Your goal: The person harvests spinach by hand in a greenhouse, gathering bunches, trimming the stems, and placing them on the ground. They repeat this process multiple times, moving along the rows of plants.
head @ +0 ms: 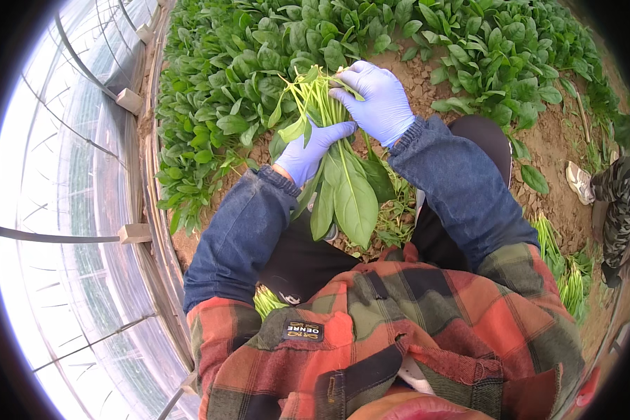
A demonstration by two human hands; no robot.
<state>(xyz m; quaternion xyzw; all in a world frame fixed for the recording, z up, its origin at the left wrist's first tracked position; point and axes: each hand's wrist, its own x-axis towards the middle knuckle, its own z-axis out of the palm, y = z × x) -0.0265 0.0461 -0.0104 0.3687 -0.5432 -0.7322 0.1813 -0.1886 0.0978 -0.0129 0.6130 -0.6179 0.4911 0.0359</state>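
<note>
A bunch of spinach [349,194] hangs leaves-down from my left hand [307,152], which wears a thin blue-violet glove. My left thumb lies across the stems, and the broad leaves spread below it over my lap. The pale stem ends [317,89] point up and away from me. At their right side, my gloved right hand [375,100] pinches between thumb and fingers, with a small narrow leaf showing by the fingertips. Exactly which stems it grips is partly hidden by the fingers.
Growing spinach [231,68] fills the ground ahead, with bare soil [420,79] at its edge. Cut bunches [572,278] lie to my right, and another bunch [266,302] by my left hip. A plastic greenhouse wall [84,210] curves along the left. Another person's shoe [579,182] is at right.
</note>
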